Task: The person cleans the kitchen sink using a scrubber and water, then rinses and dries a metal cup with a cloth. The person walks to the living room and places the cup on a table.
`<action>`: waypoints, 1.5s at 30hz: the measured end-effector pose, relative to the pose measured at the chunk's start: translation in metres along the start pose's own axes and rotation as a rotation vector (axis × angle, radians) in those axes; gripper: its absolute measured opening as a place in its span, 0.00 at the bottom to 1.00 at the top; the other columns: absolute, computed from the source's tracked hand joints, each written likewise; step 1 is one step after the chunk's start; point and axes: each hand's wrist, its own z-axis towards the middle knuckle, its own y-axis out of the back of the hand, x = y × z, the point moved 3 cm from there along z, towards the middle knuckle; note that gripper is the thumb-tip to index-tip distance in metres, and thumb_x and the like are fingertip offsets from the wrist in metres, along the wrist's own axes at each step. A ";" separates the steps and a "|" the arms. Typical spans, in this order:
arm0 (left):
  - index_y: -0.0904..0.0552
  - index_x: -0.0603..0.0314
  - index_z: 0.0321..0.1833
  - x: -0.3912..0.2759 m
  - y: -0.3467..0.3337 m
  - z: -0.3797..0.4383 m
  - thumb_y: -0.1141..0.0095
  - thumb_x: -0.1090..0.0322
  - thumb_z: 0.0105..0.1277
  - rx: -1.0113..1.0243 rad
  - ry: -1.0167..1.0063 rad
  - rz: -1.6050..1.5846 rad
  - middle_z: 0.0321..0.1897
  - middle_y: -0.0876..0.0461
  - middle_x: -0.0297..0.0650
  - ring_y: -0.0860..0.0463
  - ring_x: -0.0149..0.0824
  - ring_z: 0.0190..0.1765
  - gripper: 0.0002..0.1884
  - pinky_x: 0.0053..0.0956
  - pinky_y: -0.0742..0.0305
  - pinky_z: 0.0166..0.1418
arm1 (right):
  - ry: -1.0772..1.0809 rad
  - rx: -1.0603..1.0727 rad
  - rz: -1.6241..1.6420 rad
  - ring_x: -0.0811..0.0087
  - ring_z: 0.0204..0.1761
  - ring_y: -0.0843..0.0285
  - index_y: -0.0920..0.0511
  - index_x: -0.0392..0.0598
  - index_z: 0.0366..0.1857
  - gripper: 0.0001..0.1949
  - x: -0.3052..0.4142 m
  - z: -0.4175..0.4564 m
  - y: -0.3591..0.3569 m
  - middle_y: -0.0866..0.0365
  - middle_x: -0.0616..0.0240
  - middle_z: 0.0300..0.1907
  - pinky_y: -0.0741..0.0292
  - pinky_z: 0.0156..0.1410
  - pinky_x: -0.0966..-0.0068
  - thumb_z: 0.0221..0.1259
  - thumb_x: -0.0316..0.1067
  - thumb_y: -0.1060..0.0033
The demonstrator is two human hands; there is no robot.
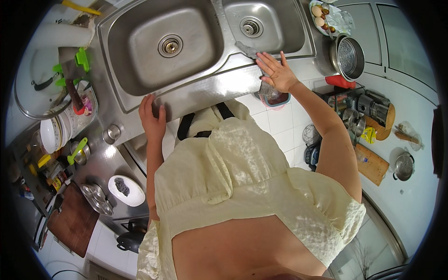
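Observation:
My right hand [276, 71] lies flat with fingers spread on a grey cloth [247, 50], on the front rim of a stainless steel double sink [231, 63]. Part of the cloth reaches the edge of the smaller basin; another part hangs over the counter's front edge. My left hand [152, 117] rests at the counter's front edge, near the lower corner of the larger basin, with nothing seen in it. Both basins show their drain strainers, the larger one's [170, 46] and the smaller one's [251, 27]. A small metal cup [111, 134] stands left of my left hand.
At right are a plate with eggs [319, 21], a steel pot [346, 58] and a red container [340, 82]. A bin [276, 99] stands below the counter edge. At left are a dish rack with bowls [52, 134], a cleaver [71, 70] and a white dish holding a scouring pad [122, 186].

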 end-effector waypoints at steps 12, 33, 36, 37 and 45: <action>0.30 0.63 0.66 0.001 -0.034 0.024 0.40 0.59 0.61 -0.073 -0.139 0.286 0.66 0.31 0.48 0.37 0.51 0.72 0.30 0.49 0.47 0.74 | -0.403 -0.403 -0.039 0.64 0.62 0.26 0.25 0.54 0.59 0.19 -0.070 -0.006 0.007 0.16 0.61 0.49 0.43 0.73 0.53 0.72 0.51 0.55; 0.29 0.63 0.64 -0.007 -0.034 0.025 0.39 0.56 0.58 -0.040 -0.122 0.317 0.65 0.29 0.47 0.36 0.50 0.71 0.32 0.46 0.42 0.71 | -0.206 -0.177 0.270 0.45 0.80 0.68 0.41 0.71 0.74 0.30 0.116 0.066 0.027 0.62 0.50 0.79 0.61 0.77 0.41 0.67 0.59 0.52; 0.29 0.63 0.64 -0.002 -0.036 0.024 0.39 0.56 0.57 -0.046 -0.123 0.326 0.65 0.29 0.47 0.35 0.50 0.71 0.32 0.46 0.41 0.70 | -0.193 -0.111 0.250 0.48 0.80 0.71 0.44 0.64 0.75 0.32 0.110 0.102 0.031 0.65 0.53 0.80 0.62 0.79 0.47 0.70 0.61 0.58; 0.29 0.63 0.63 -0.002 -0.036 0.024 0.38 0.56 0.57 -0.045 -0.126 0.325 0.65 0.29 0.46 0.35 0.50 0.71 0.32 0.46 0.41 0.70 | -0.195 -0.100 0.237 0.49 0.80 0.72 0.44 0.64 0.75 0.32 0.104 0.114 0.030 0.65 0.53 0.80 0.63 0.79 0.47 0.70 0.61 0.59; 0.28 0.63 0.63 0.009 -0.039 0.024 0.37 0.56 0.55 -0.058 -0.127 0.316 0.65 0.29 0.46 0.35 0.50 0.71 0.33 0.45 0.41 0.70 | -0.164 -0.035 0.099 0.55 0.81 0.78 0.52 0.59 0.77 0.37 0.037 0.225 0.043 0.73 0.58 0.80 0.66 0.81 0.53 0.69 0.58 0.56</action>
